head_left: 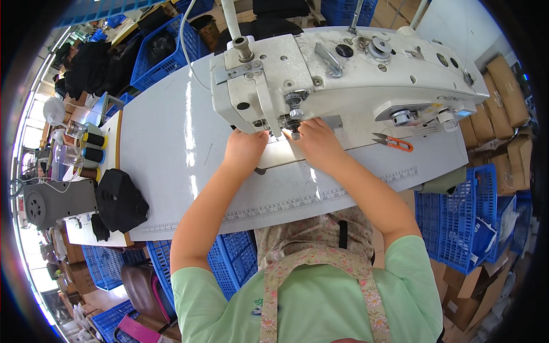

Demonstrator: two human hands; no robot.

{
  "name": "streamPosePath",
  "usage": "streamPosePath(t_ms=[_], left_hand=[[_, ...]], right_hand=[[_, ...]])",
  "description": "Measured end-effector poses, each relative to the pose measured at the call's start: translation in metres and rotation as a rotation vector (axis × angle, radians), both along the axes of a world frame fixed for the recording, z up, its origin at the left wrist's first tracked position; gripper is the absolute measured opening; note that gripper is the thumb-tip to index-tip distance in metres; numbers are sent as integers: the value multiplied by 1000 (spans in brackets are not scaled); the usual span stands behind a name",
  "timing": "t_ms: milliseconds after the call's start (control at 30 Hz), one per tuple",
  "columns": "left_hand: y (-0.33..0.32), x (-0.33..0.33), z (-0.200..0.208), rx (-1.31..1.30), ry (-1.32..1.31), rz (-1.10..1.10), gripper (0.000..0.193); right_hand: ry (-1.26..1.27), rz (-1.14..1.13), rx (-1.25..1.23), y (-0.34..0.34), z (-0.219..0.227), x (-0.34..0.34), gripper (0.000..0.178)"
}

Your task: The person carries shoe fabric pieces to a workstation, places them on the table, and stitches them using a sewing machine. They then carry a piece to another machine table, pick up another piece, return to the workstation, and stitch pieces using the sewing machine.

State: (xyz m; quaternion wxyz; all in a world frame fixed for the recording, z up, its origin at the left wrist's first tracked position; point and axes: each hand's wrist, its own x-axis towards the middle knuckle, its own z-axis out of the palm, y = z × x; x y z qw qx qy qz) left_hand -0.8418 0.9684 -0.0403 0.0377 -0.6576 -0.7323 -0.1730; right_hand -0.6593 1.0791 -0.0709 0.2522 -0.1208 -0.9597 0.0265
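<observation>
A large white sewing machine stands on the pale grey table, its needle area at the left end of the arm. Left of the needle, my left hand has its fingers bent together, the tips close to the presser foot. My right hand pinches just right of the needle, its fingertips by a small metal knob under the machine head. Whatever lies between the fingers of either hand is too small or hidden to name.
Orange-handled thread snips lie right of my right hand. A ruler strip runs along the table's near edge. Black cloth pieces and thread spools sit at the left. A blue crate stands at the right, near cardboard boxes.
</observation>
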Motion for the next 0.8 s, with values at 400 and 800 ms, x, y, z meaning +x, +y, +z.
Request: streamPosePath(t_ms=[400, 800], left_hand=[[6, -12, -11, -75, 71, -18, 11], [8, -14, -13, -29, 145, -42, 10]], right_hand=[[25, -57, -66, -4, 5, -3, 19], [-41, -60, -95, -3, 10, -1, 22]])
